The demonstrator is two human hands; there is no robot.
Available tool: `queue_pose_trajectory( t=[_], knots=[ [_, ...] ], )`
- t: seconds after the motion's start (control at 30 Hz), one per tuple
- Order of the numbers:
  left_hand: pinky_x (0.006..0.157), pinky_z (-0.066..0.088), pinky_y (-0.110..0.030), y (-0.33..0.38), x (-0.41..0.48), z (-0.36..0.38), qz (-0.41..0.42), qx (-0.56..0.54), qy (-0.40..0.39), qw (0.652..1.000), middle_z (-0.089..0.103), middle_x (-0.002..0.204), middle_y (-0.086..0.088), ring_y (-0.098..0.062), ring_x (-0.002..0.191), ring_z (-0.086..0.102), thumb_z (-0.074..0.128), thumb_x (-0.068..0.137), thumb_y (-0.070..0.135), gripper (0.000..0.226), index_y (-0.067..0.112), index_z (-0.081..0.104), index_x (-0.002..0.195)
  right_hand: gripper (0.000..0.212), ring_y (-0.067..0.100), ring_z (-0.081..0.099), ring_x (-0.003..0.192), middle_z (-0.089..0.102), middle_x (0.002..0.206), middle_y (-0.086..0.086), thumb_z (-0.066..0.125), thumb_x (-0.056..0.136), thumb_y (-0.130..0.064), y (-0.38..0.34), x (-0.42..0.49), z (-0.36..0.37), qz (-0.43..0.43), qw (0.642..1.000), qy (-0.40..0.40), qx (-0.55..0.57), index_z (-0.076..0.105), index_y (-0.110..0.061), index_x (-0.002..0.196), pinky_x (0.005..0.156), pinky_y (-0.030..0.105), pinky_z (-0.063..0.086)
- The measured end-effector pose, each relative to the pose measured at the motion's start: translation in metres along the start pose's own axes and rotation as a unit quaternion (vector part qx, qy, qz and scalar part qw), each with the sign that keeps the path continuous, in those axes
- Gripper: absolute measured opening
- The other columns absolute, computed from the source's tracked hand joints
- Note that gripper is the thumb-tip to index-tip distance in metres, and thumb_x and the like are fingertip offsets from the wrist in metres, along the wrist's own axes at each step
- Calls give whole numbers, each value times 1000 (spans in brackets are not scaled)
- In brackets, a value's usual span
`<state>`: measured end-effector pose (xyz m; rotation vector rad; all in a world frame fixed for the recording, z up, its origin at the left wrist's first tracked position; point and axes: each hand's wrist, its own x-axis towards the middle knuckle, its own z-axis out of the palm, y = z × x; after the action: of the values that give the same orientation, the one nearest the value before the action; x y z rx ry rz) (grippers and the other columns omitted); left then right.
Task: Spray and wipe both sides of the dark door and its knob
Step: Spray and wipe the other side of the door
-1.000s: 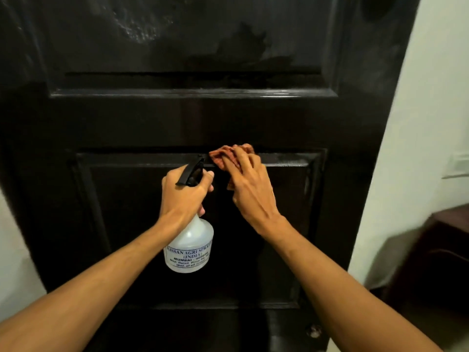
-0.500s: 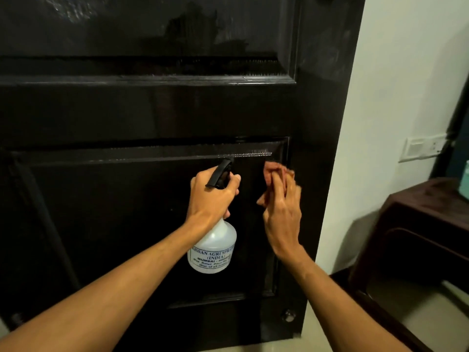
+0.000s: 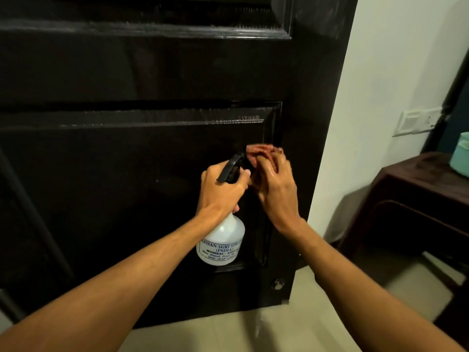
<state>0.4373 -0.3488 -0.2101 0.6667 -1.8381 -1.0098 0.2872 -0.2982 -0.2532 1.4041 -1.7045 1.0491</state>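
- The dark door [image 3: 127, 199] fills the left and middle of the view, and its raised panel edges catch the light.
- The left hand [image 3: 223, 191] grips the neck of a white spray bottle [image 3: 223, 245]. Its fingers curl around the black trigger head, and the bottle hangs upright in front of the lower panel.
- The right hand [image 3: 278, 191] presses a reddish-brown cloth [image 3: 258, 151] flat against the lower panel near its right edge. Its fingers are fairly straight and blurred by motion.
- The two hands are just beside each other.
- A small round metal fitting [image 3: 278, 284] sits low on the door near its right edge.
- A switch plate [image 3: 416, 121] is on the white wall.
- A dark counter [image 3: 416, 189] at the right carries a teal container [image 3: 460, 154].
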Motion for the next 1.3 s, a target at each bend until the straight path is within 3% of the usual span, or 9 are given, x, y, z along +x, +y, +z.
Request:
queue_pose_trajectory(
  t=[0.07,0.23,0.43,0.57,0.7,0.77,0.87,1.07,1.3],
  knots=[
    [36,44,-24,-7,-4,4,-3,2,-7,1000,75,78,-14,-13,34,56,71,99,21,17,8,71,88,54,35,52,122,48,142,19,77,85,-8,5,-3,1,1,1000,-5,12,58,-11,136,87,45,58],
    [36,44,-21,-25,-13,12,-5,27,-24,999,71,76,-20,-10,36,56,68,101,22,22,3,70,89,42,31,56,116,55,137,18,71,92,-16,11,49,-10,19,994,107,12,65,-12,133,93,34,52],
    [39,50,-27,-76,-43,38,-46,31,-72,996,72,75,-19,-14,41,58,73,97,25,21,9,69,84,42,33,53,110,56,136,18,68,93,-31,33,-46,22,-17,997,54,-49,67,-13,131,73,39,56],
    [38,48,-26,-105,-57,43,-69,56,-75,993,71,75,-20,-14,40,57,71,97,26,26,4,67,84,43,37,55,123,57,134,21,75,89,-28,32,-58,27,18,1000,21,0,68,-10,127,84,45,58],
    [35,51,-40,-133,-61,48,-65,76,-67,993,69,72,-21,-32,49,63,71,97,28,31,1,65,82,43,34,57,111,58,129,22,64,94,-35,27,-26,24,43,994,97,23,70,-9,127,90,29,46],
    [38,54,-46,-153,-70,57,-72,80,-78,991,69,71,-17,-34,53,66,71,96,31,29,5,66,81,43,32,55,109,58,129,22,69,94,-34,33,-54,39,32,997,76,0,70,-9,128,87,26,44],
    [38,56,-40,-165,-81,65,-91,75,-85,989,69,71,-17,-30,53,67,71,95,32,30,8,64,78,44,33,54,110,58,130,22,77,91,-30,42,-100,53,29,999,25,-9,68,-8,128,81,35,52],
    [51,59,-54,-194,-91,67,-73,64,-79,992,69,66,-4,-26,59,69,70,91,41,28,15,64,80,42,34,52,116,54,136,22,77,92,-22,42,-113,66,47,998,41,2,67,-7,129,95,24,40],
    [51,57,-53,-229,-113,61,-63,65,-59,994,70,69,-3,-25,55,66,71,95,35,25,14,65,83,43,38,42,135,41,148,14,77,86,-15,48,-246,110,127,982,-140,13,60,-11,126,83,51,61]
  ],
)
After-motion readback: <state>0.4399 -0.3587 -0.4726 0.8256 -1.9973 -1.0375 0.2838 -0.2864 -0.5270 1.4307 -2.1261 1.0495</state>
